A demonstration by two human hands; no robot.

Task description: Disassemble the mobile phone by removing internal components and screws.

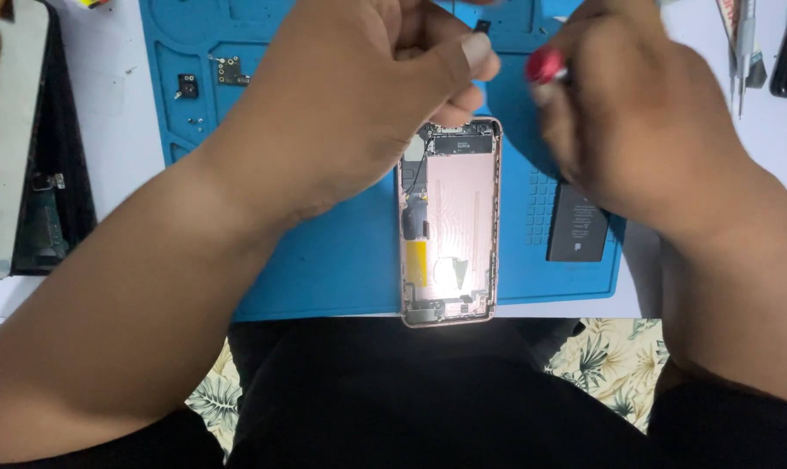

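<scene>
Phone shell: the opened rose-gold phone housing (450, 221) lies lengthwise on the blue repair mat (324, 269), its lower end at the mat's near edge; its inside faces up, probably so the parts can be reached from above.
Left hand: the left hand (359, 104) hangs over the top end of the housing, fingers curled in tight; what they pinch, if anything, is hidden.
Right hand: the right hand (637, 122), blurred, is closed round a red-capped tool (545, 65), likely a small screwdriver, held just above and right of the housing's top.
Battery: a dark flat battery (578, 227) lies on the mat just right of the housing, partly under the right wrist.
Small parts: a metal bracket (229, 71) and a black component (188, 85) sit in the mat's tray pockets, kept apart from the work.
Edges: another opened device (29, 156) lies at left; metal tweezers (744, 43) at right.
In the way: both hands cover the housing's top edge.
</scene>
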